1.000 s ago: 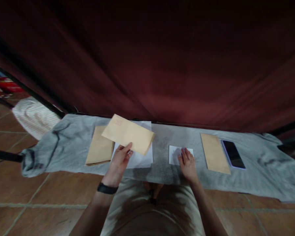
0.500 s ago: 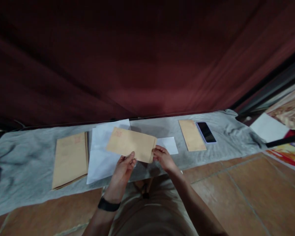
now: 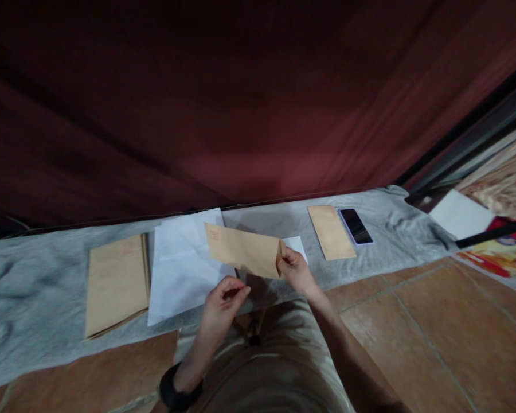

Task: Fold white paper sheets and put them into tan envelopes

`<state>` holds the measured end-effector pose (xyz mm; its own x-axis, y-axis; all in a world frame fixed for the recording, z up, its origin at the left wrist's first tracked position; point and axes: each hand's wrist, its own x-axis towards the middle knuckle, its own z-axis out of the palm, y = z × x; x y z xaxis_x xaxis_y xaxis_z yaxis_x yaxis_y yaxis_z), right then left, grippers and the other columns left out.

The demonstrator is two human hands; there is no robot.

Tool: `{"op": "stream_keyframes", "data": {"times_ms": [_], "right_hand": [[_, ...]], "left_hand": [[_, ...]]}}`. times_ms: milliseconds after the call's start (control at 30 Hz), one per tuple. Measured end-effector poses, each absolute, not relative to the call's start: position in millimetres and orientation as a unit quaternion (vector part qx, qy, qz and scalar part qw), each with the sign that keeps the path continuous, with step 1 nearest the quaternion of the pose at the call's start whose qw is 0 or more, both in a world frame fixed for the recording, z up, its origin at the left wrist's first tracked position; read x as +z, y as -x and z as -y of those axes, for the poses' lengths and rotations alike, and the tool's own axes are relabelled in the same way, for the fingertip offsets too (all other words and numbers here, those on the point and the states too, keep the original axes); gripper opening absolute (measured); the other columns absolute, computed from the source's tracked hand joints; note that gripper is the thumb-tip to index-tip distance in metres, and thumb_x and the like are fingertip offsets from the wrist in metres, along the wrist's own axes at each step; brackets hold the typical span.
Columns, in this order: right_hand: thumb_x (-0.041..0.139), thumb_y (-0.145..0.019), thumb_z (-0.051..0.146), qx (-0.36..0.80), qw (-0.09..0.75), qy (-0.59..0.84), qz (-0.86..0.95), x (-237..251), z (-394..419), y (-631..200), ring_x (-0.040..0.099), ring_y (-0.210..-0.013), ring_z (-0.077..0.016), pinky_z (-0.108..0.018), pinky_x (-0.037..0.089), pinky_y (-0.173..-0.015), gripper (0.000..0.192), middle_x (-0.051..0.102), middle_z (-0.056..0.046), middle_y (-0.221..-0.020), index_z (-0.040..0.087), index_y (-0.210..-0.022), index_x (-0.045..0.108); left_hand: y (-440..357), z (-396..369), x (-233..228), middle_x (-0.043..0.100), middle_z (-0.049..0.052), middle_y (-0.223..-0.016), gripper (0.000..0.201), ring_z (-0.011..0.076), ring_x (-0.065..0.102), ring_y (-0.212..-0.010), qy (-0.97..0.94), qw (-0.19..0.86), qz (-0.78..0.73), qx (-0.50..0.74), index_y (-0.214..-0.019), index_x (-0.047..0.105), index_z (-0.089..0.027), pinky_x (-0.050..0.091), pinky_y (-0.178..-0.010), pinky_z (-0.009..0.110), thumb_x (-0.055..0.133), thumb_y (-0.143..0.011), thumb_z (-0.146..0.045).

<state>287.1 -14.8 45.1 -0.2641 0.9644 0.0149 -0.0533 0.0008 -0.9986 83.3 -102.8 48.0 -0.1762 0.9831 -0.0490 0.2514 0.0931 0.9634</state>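
Since half a second ago my left hand [image 3: 223, 298] has let go of the brown envelope [image 3: 245, 256] and dropped back toward my lap; its fingers are loosely curled, thumb near the fingertips, with nothing in them that I can make out. Only my right hand [image 3: 296, 271] has the envelope now, pinching its right end so it hangs above the grey cloth [image 3: 34, 310], over the edge of the white sheet [image 3: 184, 264]. Further left lies a stack of brown envelopes [image 3: 116, 281]. Right of my hands, well apart, lie another brown envelope [image 3: 331, 232] and, just beside it, a phone [image 3: 355, 226].
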Motion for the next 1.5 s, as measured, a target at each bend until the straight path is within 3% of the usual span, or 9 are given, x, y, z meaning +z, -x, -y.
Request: {"op": "stream_keyframes", "data": {"times_ms": [67,133,267,533,900,1067,1167,1400,1500], "right_hand": [[0.066,-0.084,0.042,0.591,0.408,0.393,0.575,55,21,-297,0.057,-0.07,-0.0143,-0.025,0.046,-0.067,0.024,0.068,0.002,-0.078,0.02,-0.088,0.074],[0.067,-0.084,0.043,0.613,0.37,0.372,0.591,65,27,-304,0.057,-0.071,-0.0145,-0.025,0.046,-0.067,0.025,0.068,0.001,-0.078,0.019,-0.09,0.075],[0.066,-0.088,0.047,0.635,0.334,0.356,0.599,80,39,-311,0.058,-0.075,-0.0148,-0.024,0.047,-0.069,0.029,0.069,0.0,-0.084,0.019,-0.092,0.074],[0.063,-0.088,0.046,0.616,0.348,0.378,0.597,84,44,-306,0.057,-0.074,-0.0143,-0.023,0.045,-0.067,0.027,0.065,0.0,-0.083,0.019,-0.088,0.068],[0.055,-0.09,0.033,0.519,0.321,0.491,0.621,64,31,-312,0.051,-0.06,-0.012,-0.021,0.038,-0.053,0.015,0.06,0.003,-0.069,0.02,-0.089,0.063],[0.056,-0.092,0.03,0.38,0.42,0.519,0.64,66,34,-319,0.067,-0.091,-0.0181,-0.029,0.053,-0.08,0.023,0.072,-0.006,-0.105,0.021,-0.109,0.069],[0.052,-0.097,0.035,0.378,0.466,0.505,0.62,75,42,-323,0.069,-0.095,-0.0189,-0.03,0.054,-0.086,0.026,0.073,-0.007,-0.108,0.022,-0.109,0.071],[0.054,-0.088,0.023,0.542,0.247,0.412,0.689,61,43,-333,0.067,-0.088,-0.0174,-0.027,0.053,-0.083,0.022,0.075,-0.002,-0.091,0.019,-0.091,0.075],[0.054,-0.086,0.023,0.606,0.195,0.361,0.682,53,41,-339,0.068,-0.094,-0.0178,-0.03,0.053,-0.091,0.028,0.076,-0.001,-0.1,0.02,-0.104,0.076]], "left_hand": [[-74,102,57,0.068,0.014,-0.131,0.05,0.0332,0.061,-0.126,-0.631,0.197,-0.611,0.436,-0.116,0.07,-0.023,0.047,-0.108,0.05,0.081,-0.076,-0.052],[-65,98,68,0.041,0.019,-0.16,0.078,0.0405,0.033,-0.15,-0.735,0.052,-0.572,0.362,-0.14,0.056,-0.024,0.025,-0.121,0.063,0.085,-0.073,-0.052],[-56,91,79,0.021,0.023,-0.168,0.1,0.0441,0.018,-0.155,-0.823,-0.063,-0.51,0.242,-0.154,0.039,-0.023,0.009,-0.122,0.07,0.087,-0.07,-0.051],[-70,98,68,0.025,0.024,-0.166,0.097,0.0449,0.025,-0.153,-0.822,-0.075,-0.502,0.257,-0.154,0.036,-0.024,0.012,-0.121,0.072,0.083,-0.074,-0.05],[-66,90,57,0.055,0.022,-0.141,0.089,0.0386,0.05,-0.135,-0.82,-0.058,-0.525,0.22,-0.156,0.037,-0.014,0.022,-0.123,0.062,0.073,-0.078,-0.038],[-62,86,50,0.057,0.023,-0.138,0.089,0.0387,0.053,-0.13,-0.808,-0.069,-0.556,0.182,-0.157,0.033,-0.011,0.029,-0.12,0.06,0.07,-0.08,-0.037],[-63,85,45,0.057,0.023,-0.137,0.093,0.0389,0.054,-0.129,-0.803,-0.066,-0.563,0.185,-0.158,0.03,-0.01,0.032,-0.119,0.059,0.07,-0.08,-0.039],[-71,88,43,0.055,0.021,-0.141,0.086,0.0373,0.05,-0.135,-0.842,-0.038,-0.513,0.163,-0.156,0.036,-0.016,0.026,-0.122,0.062,0.07,-0.078,-0.024],[-70,91,39,0.055,0.019,-0.142,0.086,0.0366,0.05,-0.135,-0.864,-0.018,-0.479,0.157,-0.155,0.038,-0.017,0.027,-0.122,0.062,0.073,-0.077,-0.028]]}}
